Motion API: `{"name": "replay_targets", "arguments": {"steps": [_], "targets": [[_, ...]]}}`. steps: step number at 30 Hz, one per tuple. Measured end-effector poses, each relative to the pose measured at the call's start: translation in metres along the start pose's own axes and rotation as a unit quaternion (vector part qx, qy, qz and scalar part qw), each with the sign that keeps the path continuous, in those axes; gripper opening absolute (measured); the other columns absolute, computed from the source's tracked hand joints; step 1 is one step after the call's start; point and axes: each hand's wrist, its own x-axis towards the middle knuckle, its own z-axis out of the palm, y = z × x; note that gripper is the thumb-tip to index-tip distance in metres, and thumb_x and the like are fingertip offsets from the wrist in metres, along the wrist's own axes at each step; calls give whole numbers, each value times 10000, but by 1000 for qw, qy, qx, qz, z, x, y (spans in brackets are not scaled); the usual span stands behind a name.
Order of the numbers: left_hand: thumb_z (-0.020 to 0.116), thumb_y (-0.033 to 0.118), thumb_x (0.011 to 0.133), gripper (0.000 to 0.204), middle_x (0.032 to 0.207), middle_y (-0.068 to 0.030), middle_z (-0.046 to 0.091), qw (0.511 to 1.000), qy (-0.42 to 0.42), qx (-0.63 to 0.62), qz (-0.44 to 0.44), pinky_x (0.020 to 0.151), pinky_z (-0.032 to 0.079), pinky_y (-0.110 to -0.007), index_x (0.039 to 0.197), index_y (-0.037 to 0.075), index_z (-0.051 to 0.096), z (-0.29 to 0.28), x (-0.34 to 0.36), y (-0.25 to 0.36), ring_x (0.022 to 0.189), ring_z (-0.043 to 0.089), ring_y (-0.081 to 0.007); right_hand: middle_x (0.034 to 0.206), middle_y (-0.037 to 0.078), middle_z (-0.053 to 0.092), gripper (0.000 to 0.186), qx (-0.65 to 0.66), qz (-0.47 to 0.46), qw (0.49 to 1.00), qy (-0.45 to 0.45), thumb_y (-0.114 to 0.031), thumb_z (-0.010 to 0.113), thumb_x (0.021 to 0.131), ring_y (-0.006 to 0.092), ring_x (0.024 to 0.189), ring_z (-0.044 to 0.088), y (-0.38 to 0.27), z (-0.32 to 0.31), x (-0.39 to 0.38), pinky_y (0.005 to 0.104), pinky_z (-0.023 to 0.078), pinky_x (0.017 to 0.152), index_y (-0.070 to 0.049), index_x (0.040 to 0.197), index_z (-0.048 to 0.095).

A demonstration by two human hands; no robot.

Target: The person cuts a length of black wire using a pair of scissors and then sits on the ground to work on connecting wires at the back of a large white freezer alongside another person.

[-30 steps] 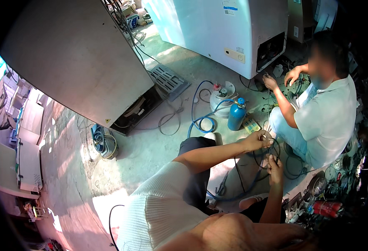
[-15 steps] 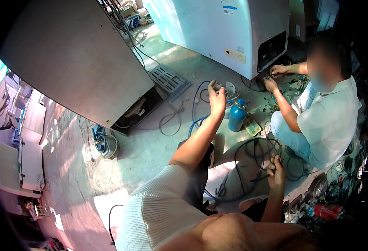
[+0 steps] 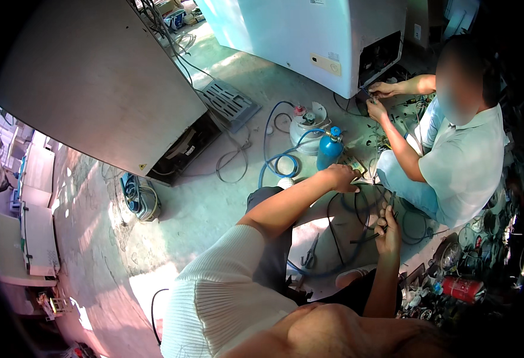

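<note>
My left hand [image 3: 343,176] reaches across above the floor with its fingers apart and slightly bent, and I see nothing in it. Below it lie coils of black hose [image 3: 331,222]. A small blue gas cylinder [image 3: 330,150] stands just beyond that hand, beside a white round tank [image 3: 304,132] with a valve on top. A yellowish panel [image 3: 354,162] lies partly behind my left hand. My right hand [image 3: 388,234] is closed around a thin black hose [image 3: 364,239], its end sticking out to the left; a slim dark piece also shows at the fingertips.
A person [image 3: 464,161] crouches at right, both hands at the open back of a white appliance [image 3: 286,42]. A large grey cabinet [image 3: 101,77] leans at left, near a small pump [image 3: 141,200]. Scissors [image 3: 311,253] and a blue hose [image 3: 327,272] lie on the floor; scrap [image 3: 461,289] fills the right.
My left hand has swung right and down, from in front of the white tank to above the black hose. My right hand keeps its hold. The whole view has shifted slightly.
</note>
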Motion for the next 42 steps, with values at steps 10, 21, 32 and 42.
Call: {"name": "replay_targets", "arguments": {"steps": [10, 21, 32, 42], "targets": [[582, 510, 811, 592, 1178, -150, 583, 998, -45, 25, -31, 879, 453, -430, 1274, 153, 485, 0, 0, -3, 1105, 551, -329, 815, -43, 518, 268, -22, -10, 1000, 7, -255, 571, 920, 6, 606, 422, 1, 2, 0, 148, 292, 423, -46, 1088, 578], [590, 485, 816, 578, 1198, -155, 557, 995, -80, 39, -51, 910, 429, -436, 1299, 192, 463, -3, -4, 19, 1121, 531, -340, 810, -41, 508, 306, -45, -21, 999, 18, -261, 570, 922, 6, 612, 417, -2, -1, -6, 151, 288, 437, -18, 1108, 559], [599, 463, 814, 516, 1136, -145, 579, 991, -123, 57, -11, 895, 440, -446, 1224, 161, 517, 26, -2, 33, 1077, 558, -336, 833, -36, 515, 335, -60, -19, 998, 32, -259, 579, 916, 10, 616, 415, 0, 0, -6, 159, 298, 450, -6, 1133, 547], [615, 454, 800, 488, 1116, -145, 587, 990, -122, 77, 13, 866, 462, -442, 1163, 137, 542, 30, -1, 43, 1060, 567, -336, 833, -54, 513, 326, -99, -5, 995, 15, -284, 584, 911, 5, 616, 393, 5, -1, -7, 151, 302, 459, -32, 1118, 569]]}}
